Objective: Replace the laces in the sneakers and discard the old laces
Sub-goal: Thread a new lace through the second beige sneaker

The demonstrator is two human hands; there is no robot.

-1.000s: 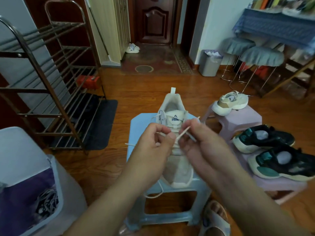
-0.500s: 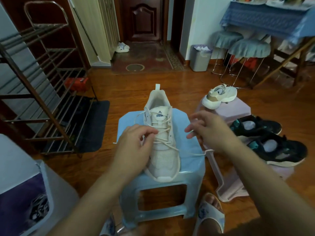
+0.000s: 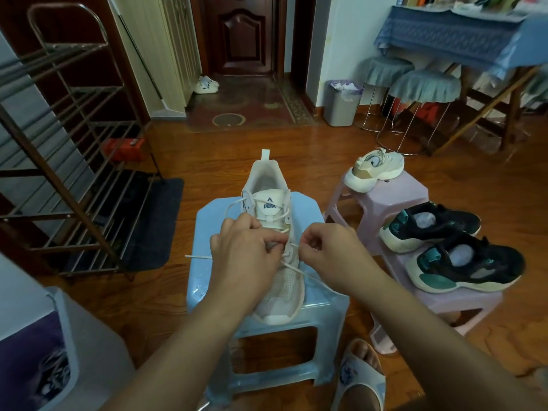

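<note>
A cream sneaker (image 3: 268, 185) stands toe towards me on a light blue plastic stool (image 3: 305, 212). A white lace (image 3: 299, 269) runs through its eyelets, with one loose end sticking out to the left. My left hand (image 3: 246, 256) lies over the middle of the lacing, its fingers curled on the lace. My right hand (image 3: 329, 250) pinches the lace at the shoe's right eyelets. The matching cream sneaker (image 3: 375, 170) sits on a pink stool (image 3: 385, 203) to the right.
Two black and teal sneakers (image 3: 462, 262) rest on a lower pink stool at the right. A lined bin (image 3: 59, 345) with dark laces stands at lower left, a metal shoe rack (image 3: 74, 161) behind it. My slippered foot (image 3: 361, 375) is below the stool.
My right hand has come back in from the right to the shoe's eyelets and pinches the lace there. My left hand has shifted onto the middle lacing.
</note>
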